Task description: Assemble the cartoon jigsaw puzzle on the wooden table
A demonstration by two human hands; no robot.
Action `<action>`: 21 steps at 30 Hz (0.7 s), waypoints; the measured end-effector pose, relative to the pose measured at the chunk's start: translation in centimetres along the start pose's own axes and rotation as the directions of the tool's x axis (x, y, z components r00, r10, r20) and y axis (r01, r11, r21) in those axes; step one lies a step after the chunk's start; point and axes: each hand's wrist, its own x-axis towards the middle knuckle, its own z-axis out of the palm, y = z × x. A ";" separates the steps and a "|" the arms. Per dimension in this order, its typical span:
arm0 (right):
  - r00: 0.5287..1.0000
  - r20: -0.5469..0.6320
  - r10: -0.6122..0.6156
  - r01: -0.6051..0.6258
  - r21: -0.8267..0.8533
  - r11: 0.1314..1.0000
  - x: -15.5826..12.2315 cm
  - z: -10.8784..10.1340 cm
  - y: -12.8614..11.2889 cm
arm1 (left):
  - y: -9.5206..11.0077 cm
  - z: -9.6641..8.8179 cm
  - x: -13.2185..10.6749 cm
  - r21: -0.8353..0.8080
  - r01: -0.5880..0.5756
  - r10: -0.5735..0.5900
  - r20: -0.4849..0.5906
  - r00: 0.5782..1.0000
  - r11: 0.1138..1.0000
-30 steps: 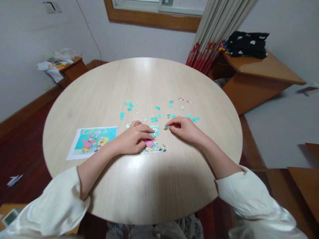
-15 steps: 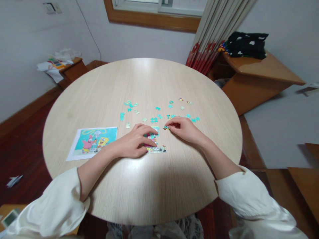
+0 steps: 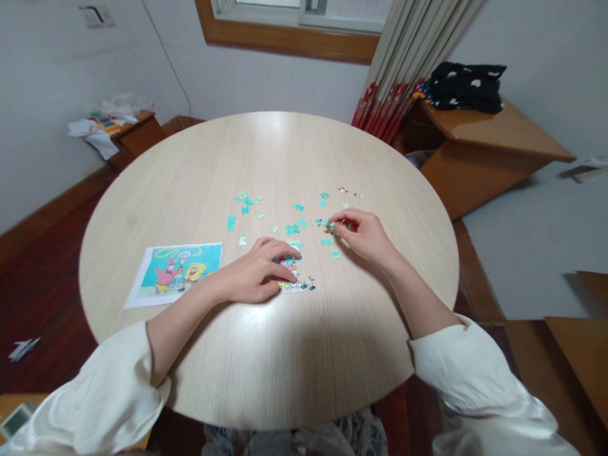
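A partly joined puzzle point(image 3: 297, 282) with cartoon figures lies on the round wooden table point(image 3: 266, 158). My left hand point(image 3: 259, 272) rests on it, fingers curled loosely over its pink part. My right hand point(image 3: 363, 234) is farther back, its thumb and fingers pinched on a small puzzle piece point(image 3: 327, 225) among the loose turquoise pieces point(image 3: 294, 228). Two loose pieces point(image 3: 331, 248) lie just in front of that hand.
A printed reference picture point(image 3: 178, 271) lies on the table to the left. More pieces point(image 3: 247, 201) are scattered mid-table. Behind are a wooden desk point(image 3: 479, 136) with dark folded cloth point(image 3: 463, 85), a curtain point(image 3: 403, 63) and a low cabinet point(image 3: 135, 130) with papers.
My right hand has moved back and to the right, away from the joined puzzle, to the loose pieces. My left hand has stayed on the puzzle.
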 end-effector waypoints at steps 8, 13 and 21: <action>0.993 -0.095 -0.066 0.052 -0.145 0.988 0.2 -0.3 1.1 | 0.0 -0.1 0.0 0.020 -0.001 0.001 -0.002 1.000 1.000; 0.993 -0.111 -0.042 0.024 -0.159 0.987 0.3 -0.4 1.5 | 0.0 0.0 0.0 0.021 0.002 -0.002 -0.002 1.000 1.000; 0.995 -0.100 -0.001 -0.010 -0.102 0.995 0.4 -0.3 1.6 | 0.0 0.0 -0.1 0.021 0.004 -0.004 -0.007 1.000 1.000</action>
